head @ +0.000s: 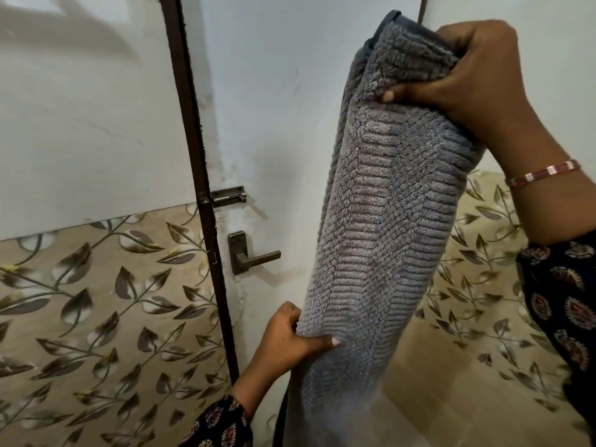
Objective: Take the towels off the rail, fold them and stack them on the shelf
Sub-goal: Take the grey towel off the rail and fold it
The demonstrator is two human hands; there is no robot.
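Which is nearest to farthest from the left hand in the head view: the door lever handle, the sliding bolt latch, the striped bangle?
From the left hand, which grips the grey ribbed towel at its lower edge:
1. Dark metal lever door handle, just above it, on the white door.
2. Dark metal sliding bolt latch, higher, at the door's edge.
3. Pink-and-white striped bangle, far right, on the right wrist.

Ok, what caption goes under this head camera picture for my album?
Right hand and left hand hold a grey towel up beside a white door.
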